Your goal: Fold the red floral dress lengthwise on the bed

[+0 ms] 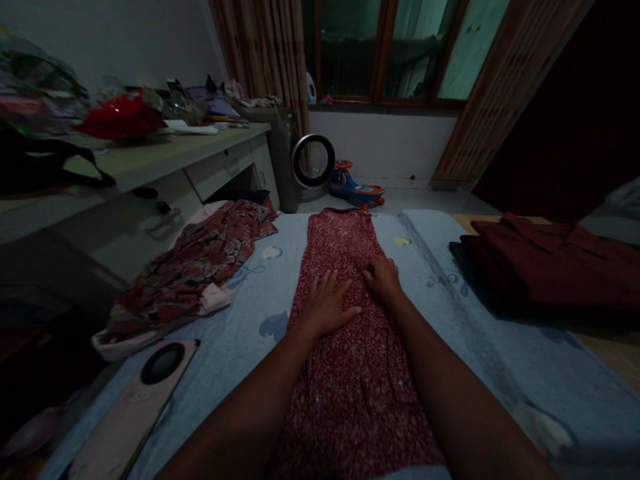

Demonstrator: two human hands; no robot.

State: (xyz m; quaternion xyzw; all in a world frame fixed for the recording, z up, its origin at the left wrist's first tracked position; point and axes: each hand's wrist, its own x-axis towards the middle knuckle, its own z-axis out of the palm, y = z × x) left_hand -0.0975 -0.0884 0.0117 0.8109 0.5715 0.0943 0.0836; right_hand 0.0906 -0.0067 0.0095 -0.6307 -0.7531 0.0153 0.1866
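A long red garment with a fine white print [345,360] lies stretched out lengthwise on a light blue bed sheet [240,320]. My left hand [326,304] rests flat on the garment's middle, fingers spread and pointing away from me. My right hand [382,277] sits just beside it to the right, fingers curled down onto the fabric, apparently pinching a fold. The two hands nearly touch. Both forearms reach out over the near half of the garment.
A crumpled red patterned cloth [195,267] lies at the left of the bed, a pink flat object with a dark oval [145,393] near it. Folded dark red clothes [555,267] sit at the right. A cluttered desk [150,160] stands left; a toy car [355,187] is on the floor.
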